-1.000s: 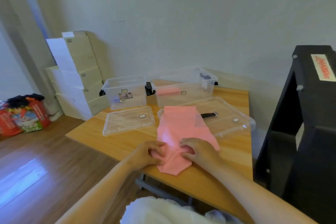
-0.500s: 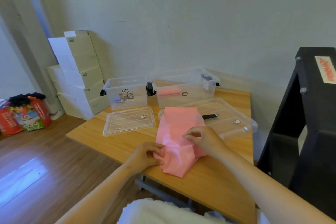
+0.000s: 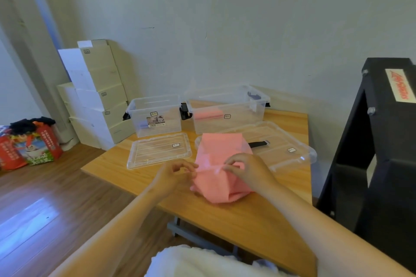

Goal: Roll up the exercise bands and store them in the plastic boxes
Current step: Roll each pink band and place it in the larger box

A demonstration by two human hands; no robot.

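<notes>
Left hand and right hand pinch one crumpled pink sheet-like exercise band; two clear plastic boxes, two clear flat lids, one rolled pink band boxed.

The light I'm working in is soft, even daylight, with nothing harsh. A pale bluish glare lies on the wooden floor at lower left, so the light seems to come from that side. The wall looks dull and greyish. My left hand is slightly smeared, and the whole picture is soft. The wide lens bends the edges, and the black stand leans inward. A faint shadow edges the pink band on the worktop.
</notes>
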